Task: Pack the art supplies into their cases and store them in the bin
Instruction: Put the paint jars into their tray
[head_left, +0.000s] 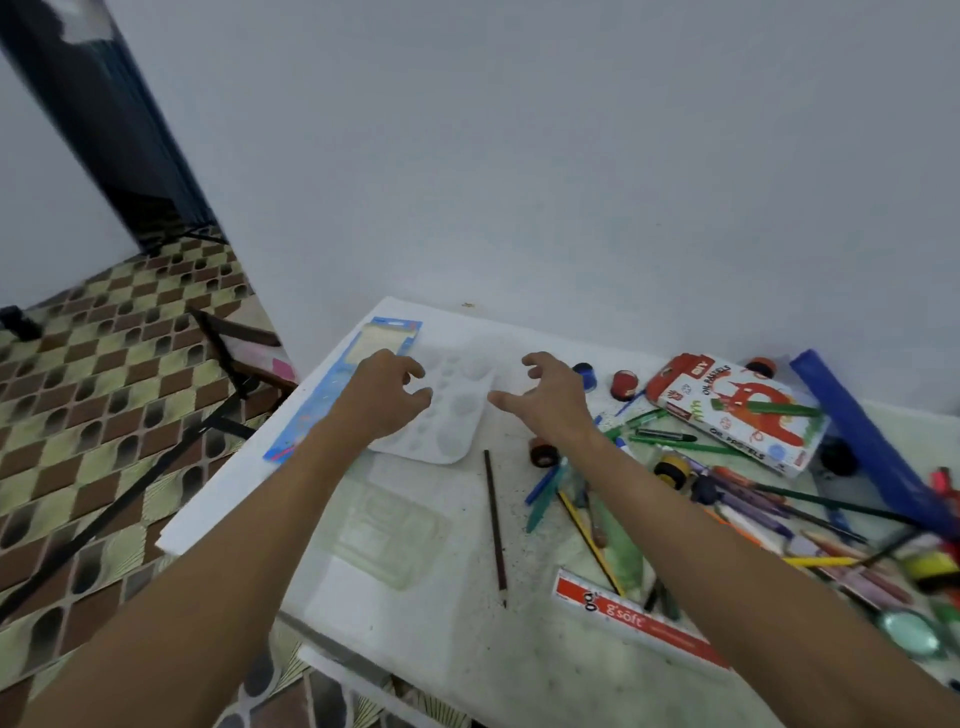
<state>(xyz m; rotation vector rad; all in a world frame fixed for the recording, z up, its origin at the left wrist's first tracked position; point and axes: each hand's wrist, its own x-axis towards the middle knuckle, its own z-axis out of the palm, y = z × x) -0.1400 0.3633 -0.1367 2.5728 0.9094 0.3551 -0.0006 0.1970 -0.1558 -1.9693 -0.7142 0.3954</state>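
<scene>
Head view — the only one. Both hands reach forward over the far-left part of the white table (441, 649). Between them lies the white paint palette (457, 410), flat, wells up, its long axis running away from the person and leaning slightly right toward the wall.

Left hand (387, 397): fingers loosely curled, thumb apart, holding nothing. It is over the palette's left edge; contact cannot be told from this angle.

Right hand (550, 397): clawed open, thumb pointing left toward the palette's right edge, fingers arched above — empty as well. It sits just beside that edge, apparently not touching.

So the palette lies squarely between the two hands, each about equally near; the left hand overlaps it, the right is a shade off. My reading: a two-handed pick-up by the long sides is the likely step, both hands closing inward across the short axis.

Just left of the palette, a blue-backed card package (337, 384) lies roughly parallel to it, partly under the left wrist. Nearer the person, a clear plastic tray (389, 530) lies flat, and a dark pencil (494, 525) lies beside it, point toward the person.

The rest of the supplies are to the right — oil pastels box (737, 410), loose pens and crayons, small paint pots, a red ruler (639, 621). No bin is visible. Packing looks barely begun.
</scene>
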